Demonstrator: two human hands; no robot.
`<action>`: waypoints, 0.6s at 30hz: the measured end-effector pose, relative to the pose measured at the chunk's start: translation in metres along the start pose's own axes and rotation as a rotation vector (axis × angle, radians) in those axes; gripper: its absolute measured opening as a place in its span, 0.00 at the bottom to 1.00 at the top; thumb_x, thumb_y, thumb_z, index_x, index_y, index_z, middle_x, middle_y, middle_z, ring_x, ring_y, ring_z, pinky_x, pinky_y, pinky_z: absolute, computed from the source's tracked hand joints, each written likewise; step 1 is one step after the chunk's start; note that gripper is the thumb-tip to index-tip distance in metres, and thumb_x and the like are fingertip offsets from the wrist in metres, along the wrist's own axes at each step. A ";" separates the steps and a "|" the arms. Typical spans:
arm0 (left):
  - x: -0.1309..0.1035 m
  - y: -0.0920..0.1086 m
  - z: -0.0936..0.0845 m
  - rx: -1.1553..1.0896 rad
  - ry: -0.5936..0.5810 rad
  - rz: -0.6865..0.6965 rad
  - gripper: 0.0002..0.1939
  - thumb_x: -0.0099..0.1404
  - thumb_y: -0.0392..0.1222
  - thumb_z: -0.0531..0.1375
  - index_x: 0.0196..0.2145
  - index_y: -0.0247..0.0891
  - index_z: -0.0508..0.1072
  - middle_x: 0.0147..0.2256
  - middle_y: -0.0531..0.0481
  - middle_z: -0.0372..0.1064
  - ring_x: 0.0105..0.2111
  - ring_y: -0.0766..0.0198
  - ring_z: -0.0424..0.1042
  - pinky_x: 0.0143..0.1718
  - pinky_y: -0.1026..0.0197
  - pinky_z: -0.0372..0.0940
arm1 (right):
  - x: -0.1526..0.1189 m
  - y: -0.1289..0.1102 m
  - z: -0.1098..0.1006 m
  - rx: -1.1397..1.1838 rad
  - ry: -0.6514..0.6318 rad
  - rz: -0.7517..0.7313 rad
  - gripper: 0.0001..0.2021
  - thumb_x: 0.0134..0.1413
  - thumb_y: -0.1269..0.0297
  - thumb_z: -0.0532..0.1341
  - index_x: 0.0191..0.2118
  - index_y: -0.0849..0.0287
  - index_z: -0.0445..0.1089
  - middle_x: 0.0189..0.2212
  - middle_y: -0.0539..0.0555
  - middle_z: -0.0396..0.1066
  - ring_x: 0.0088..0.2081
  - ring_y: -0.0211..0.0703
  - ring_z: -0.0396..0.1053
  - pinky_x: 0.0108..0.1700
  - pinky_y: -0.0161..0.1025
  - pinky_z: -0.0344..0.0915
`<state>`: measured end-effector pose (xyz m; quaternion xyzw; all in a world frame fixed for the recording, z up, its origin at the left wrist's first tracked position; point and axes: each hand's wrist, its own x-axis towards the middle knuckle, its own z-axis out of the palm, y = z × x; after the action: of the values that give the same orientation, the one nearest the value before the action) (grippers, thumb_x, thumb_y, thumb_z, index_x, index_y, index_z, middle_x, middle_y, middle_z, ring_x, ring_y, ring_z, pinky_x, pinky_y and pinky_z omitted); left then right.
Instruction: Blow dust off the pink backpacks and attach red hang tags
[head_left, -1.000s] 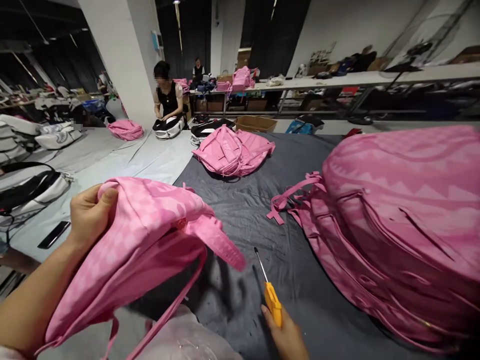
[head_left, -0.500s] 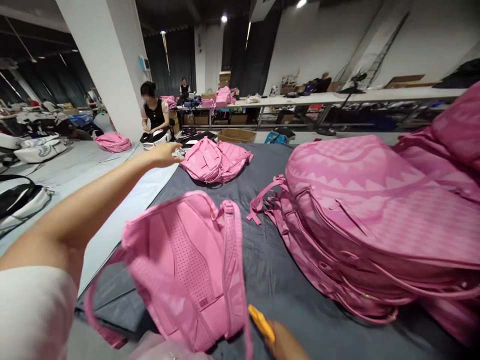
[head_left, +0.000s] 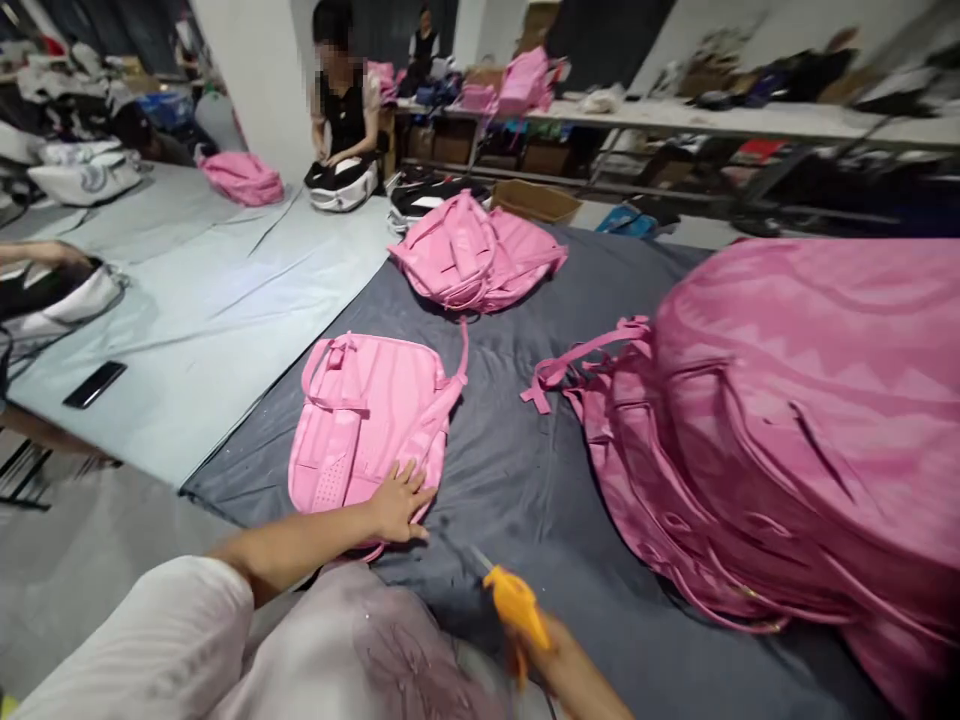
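Note:
A pink backpack (head_left: 390, 375) lies flat on the dark cloth in front of me, its shoulder straps facing up. My left hand (head_left: 401, 503) presses on its near right corner with fingers spread. Lower down, my right hand (head_left: 551, 645) grips an orange gun-shaped tool (head_left: 517, 600) with a thin metal tip. The tip points up and left, apart from the backpack; motion blurs the tool, so its exact kind is unclear.
Large pink backpacks (head_left: 810, 450) are piled at the right. Another pink bag (head_left: 480, 250) lies beyond mine. On the pale table surface are a phone (head_left: 95, 384) and a pink bag (head_left: 244, 178). A co-worker (head_left: 345, 110) handles a black-and-white bag (head_left: 341, 185).
The pink backpack, tilted up before, now lies flat. My left hand has come back from the far bag onto the backpack. The orange tool shows more fully.

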<state>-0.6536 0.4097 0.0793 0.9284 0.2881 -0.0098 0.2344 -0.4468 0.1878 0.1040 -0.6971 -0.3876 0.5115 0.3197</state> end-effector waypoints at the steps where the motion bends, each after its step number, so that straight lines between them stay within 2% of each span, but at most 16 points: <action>1: -0.013 -0.005 -0.001 -0.016 -0.020 0.055 0.40 0.56 0.55 0.66 0.64 0.45 0.62 0.64 0.44 0.58 0.68 0.46 0.46 0.67 0.42 0.41 | 0.004 -0.010 -0.010 -0.006 0.002 -0.011 0.33 0.49 0.29 0.54 0.35 0.60 0.72 0.20 0.52 0.69 0.24 0.46 0.68 0.31 0.41 0.68; 2: -0.026 -0.009 -0.003 -0.023 -0.007 0.076 0.39 0.60 0.57 0.63 0.65 0.45 0.60 0.65 0.44 0.57 0.68 0.48 0.47 0.67 0.44 0.44 | 0.011 -0.021 -0.017 -0.014 0.022 -0.038 0.32 0.53 0.31 0.52 0.41 0.59 0.71 0.22 0.52 0.70 0.26 0.45 0.69 0.35 0.41 0.68; 3: -0.039 -0.012 -0.005 -0.019 0.046 0.039 0.37 0.62 0.57 0.61 0.66 0.44 0.58 0.66 0.42 0.54 0.68 0.50 0.48 0.67 0.45 0.45 | 0.020 -0.034 -0.021 -0.026 0.049 -0.078 0.31 0.56 0.34 0.51 0.46 0.59 0.69 0.24 0.51 0.70 0.28 0.45 0.69 0.38 0.42 0.68; 4: -0.052 -0.015 -0.006 -0.001 0.138 -0.064 0.37 0.64 0.56 0.59 0.67 0.43 0.57 0.68 0.41 0.49 0.68 0.50 0.46 0.67 0.46 0.45 | 0.030 -0.047 -0.022 -0.042 0.069 -0.122 0.31 0.58 0.35 0.51 0.50 0.59 0.67 0.26 0.51 0.71 0.30 0.45 0.70 0.41 0.42 0.68; 6: -0.072 -0.022 -0.006 0.077 0.330 -0.376 0.40 0.64 0.52 0.60 0.68 0.38 0.52 0.70 0.35 0.39 0.69 0.44 0.39 0.67 0.41 0.42 | 0.053 -0.072 -0.014 -0.095 0.052 -0.186 0.30 0.60 0.38 0.49 0.53 0.60 0.63 0.28 0.52 0.71 0.31 0.45 0.70 0.41 0.42 0.68; 8: -0.084 -0.033 -0.004 0.113 0.377 -0.654 0.46 0.61 0.48 0.64 0.69 0.31 0.49 0.69 0.25 0.35 0.68 0.35 0.38 0.64 0.36 0.45 | 0.078 -0.096 0.000 -0.186 -0.008 -0.176 0.29 0.62 0.40 0.48 0.54 0.60 0.62 0.29 0.52 0.71 0.32 0.46 0.71 0.38 0.42 0.68; 10: -0.091 -0.045 -0.001 0.067 0.352 -0.798 0.45 0.60 0.41 0.64 0.68 0.26 0.49 0.67 0.19 0.38 0.67 0.32 0.45 0.61 0.36 0.50 | 0.100 -0.120 0.015 -0.329 -0.046 -0.126 0.27 0.64 0.41 0.46 0.53 0.59 0.63 0.27 0.51 0.71 0.29 0.45 0.71 0.35 0.40 0.67; 12: -0.100 -0.058 -0.001 -0.080 0.398 -0.867 0.37 0.63 0.35 0.59 0.67 0.27 0.53 0.65 0.21 0.48 0.64 0.37 0.54 0.60 0.40 0.55 | 0.117 -0.143 0.028 -0.529 -0.048 -0.093 0.26 0.65 0.43 0.44 0.54 0.57 0.64 0.27 0.51 0.72 0.29 0.45 0.72 0.34 0.39 0.65; 14: -0.114 -0.073 -0.007 -0.359 0.541 -0.871 0.29 0.66 0.37 0.55 0.65 0.33 0.60 0.61 0.29 0.61 0.60 0.42 0.63 0.58 0.43 0.59 | 0.126 -0.162 0.041 -0.730 -0.068 -0.098 0.26 0.67 0.44 0.43 0.53 0.57 0.65 0.27 0.52 0.73 0.29 0.45 0.73 0.34 0.38 0.63; 16: -0.129 -0.090 -0.015 -0.775 0.693 -0.776 0.23 0.68 0.45 0.55 0.58 0.35 0.69 0.53 0.36 0.71 0.55 0.46 0.70 0.56 0.46 0.63 | 0.128 -0.176 0.057 -0.844 -0.225 -0.118 0.27 0.67 0.43 0.43 0.52 0.57 0.67 0.26 0.53 0.74 0.29 0.45 0.73 0.33 0.37 0.62; 18: -0.139 -0.110 -0.024 -1.240 0.778 -0.631 0.23 0.66 0.53 0.58 0.50 0.32 0.73 0.47 0.36 0.75 0.49 0.50 0.74 0.54 0.49 0.67 | 0.128 -0.185 0.073 -0.891 -0.473 -0.169 0.28 0.66 0.40 0.43 0.50 0.56 0.69 0.27 0.53 0.75 0.29 0.45 0.73 0.32 0.36 0.61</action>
<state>-0.8316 0.4260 0.0750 0.4401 0.5515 0.4110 0.5772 -0.5342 0.3945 0.1805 -0.5972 -0.6847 0.4127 -0.0647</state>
